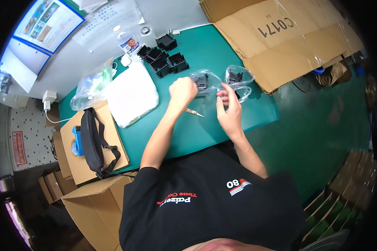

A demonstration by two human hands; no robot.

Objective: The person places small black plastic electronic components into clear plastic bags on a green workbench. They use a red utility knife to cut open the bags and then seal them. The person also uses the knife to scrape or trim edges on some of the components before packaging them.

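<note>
My left hand (183, 89) is closed in a fist at the left edge of a clear plastic bag (213, 77); its fingertips are hidden. Inside that bag sits a black plastic part (201, 81). To the right, my right hand (230, 112) has loosely curled fingers standing apart, the tips close to the bag's film. Beyond it lies another clear bag (248, 74) around a black part (235, 76). A slim pointed tool (194, 112) rests on the green table beside my left wrist. Several bare black plastic parts (160, 66) are grouped farther back.
A white plastic bag (134, 94) lies on the green tabletop (176, 138), left of my arm. A black waist pouch (92, 134) rests on cardboard at far left. Behind stand a bottle (127, 40) and a jar (147, 37). A large carton (280, 42) borders the right side.
</note>
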